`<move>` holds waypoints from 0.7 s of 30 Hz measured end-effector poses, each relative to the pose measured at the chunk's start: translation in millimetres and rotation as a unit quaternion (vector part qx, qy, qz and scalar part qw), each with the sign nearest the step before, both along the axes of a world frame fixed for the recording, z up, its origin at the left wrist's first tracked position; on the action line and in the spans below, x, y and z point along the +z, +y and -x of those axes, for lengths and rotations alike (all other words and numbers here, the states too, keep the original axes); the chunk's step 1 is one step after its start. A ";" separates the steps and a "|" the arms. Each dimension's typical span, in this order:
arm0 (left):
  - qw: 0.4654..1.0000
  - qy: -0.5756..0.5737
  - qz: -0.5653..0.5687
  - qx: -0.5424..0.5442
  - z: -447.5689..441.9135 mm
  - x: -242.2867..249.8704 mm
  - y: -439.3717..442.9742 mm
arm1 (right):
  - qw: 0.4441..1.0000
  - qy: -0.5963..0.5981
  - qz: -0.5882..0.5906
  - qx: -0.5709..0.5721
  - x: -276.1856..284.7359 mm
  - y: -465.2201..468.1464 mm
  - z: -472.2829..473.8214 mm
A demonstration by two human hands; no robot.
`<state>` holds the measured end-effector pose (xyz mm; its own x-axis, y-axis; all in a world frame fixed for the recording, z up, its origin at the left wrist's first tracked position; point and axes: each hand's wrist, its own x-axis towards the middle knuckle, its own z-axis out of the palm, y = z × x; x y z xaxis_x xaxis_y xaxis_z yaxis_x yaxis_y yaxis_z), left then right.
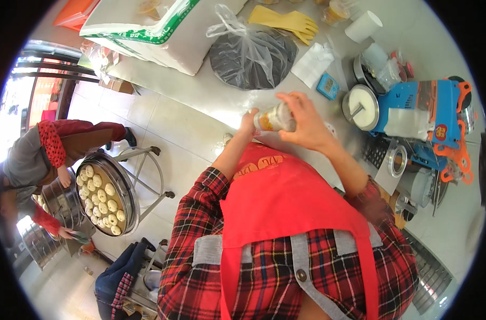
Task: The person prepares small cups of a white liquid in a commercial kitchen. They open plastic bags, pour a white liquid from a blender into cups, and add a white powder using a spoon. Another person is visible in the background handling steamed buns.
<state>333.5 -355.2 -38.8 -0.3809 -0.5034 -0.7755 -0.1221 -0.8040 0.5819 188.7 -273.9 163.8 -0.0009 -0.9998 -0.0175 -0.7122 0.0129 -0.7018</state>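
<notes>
A clear plastic jar with a printed label lies sideways between my hands, above the edge of the steel worktop. My left hand grips one end of it. Around the other end curl the thumb and fingers of my right hand, which partly hide that end. I cannot tell what the jar holds. Beyond my hands sits a tied clear plastic bag with dark contents. A blue digital timer and a folded white paper lie beyond my right hand.
Yellow rubber gloves and a white foam box are at the back. A blue machine stands right, beside a pot of white contents. Left, a person stands by a wheeled stand bearing a round tray of buns.
</notes>
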 end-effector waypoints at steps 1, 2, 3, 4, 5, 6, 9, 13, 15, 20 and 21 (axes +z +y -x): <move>1.000 0.000 0.009 0.013 -0.3 -1.3 3.0 | 1.000 0.023 -0.012 0.000 -12.5 -3.8 -6.5; 0.999 -0.003 0.042 0.017 -4.2 -2.7 3.2 | 0.999 0.047 -0.023 0.001 -24.4 -7.8 -13.0; 0.999 -0.014 0.028 -0.010 -10.2 -0.9 -1.3 | 0.997 0.068 -0.037 0.002 -35.8 -10.7 -17.7; 0.999 -0.026 0.013 -0.041 -20.7 5.0 -6.7 | 0.997 0.078 -0.030 0.000 -43.4 -14.0 -21.6; 0.997 -0.037 -0.003 -0.072 -26.9 11.1 -10.0 | 0.995 0.096 -0.032 0.013 -51.1 -16.1 -23.4; 0.995 -0.042 0.023 -0.089 -26.6 17.4 -9.9 | 0.993 0.115 -0.033 0.023 -57.6 -17.7 -24.9; 0.989 -0.042 0.091 -0.106 -26.5 16.7 -6.7 | 0.989 0.145 -0.027 0.028 -83.6 -20.0 -37.1; 0.944 -0.133 0.249 -0.172 -43.3 -4.4 -15.5 | 0.987 0.144 -0.028 0.062 -71.3 -27.7 -47.0; 0.925 -0.161 0.285 -0.191 -52.9 21.0 -22.1 | 0.994 0.082 0.006 0.074 -85.4 -20.1 -38.2; 0.990 -0.035 0.136 -0.008 -69.2 43.0 -23.3 | 0.982 -0.183 0.039 -0.028 -94.1 -20.8 -22.0; 0.995 -0.004 0.100 0.020 -73.0 51.4 -20.8 | 0.965 -0.239 0.029 -0.101 -99.0 -18.8 -18.7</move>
<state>406.5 -376.1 12.7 -0.3517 -0.6619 -0.6619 -0.0987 -0.6769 0.7294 207.4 -292.6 64.8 -0.2009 -0.9796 -0.0088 -0.2942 0.0689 -0.9533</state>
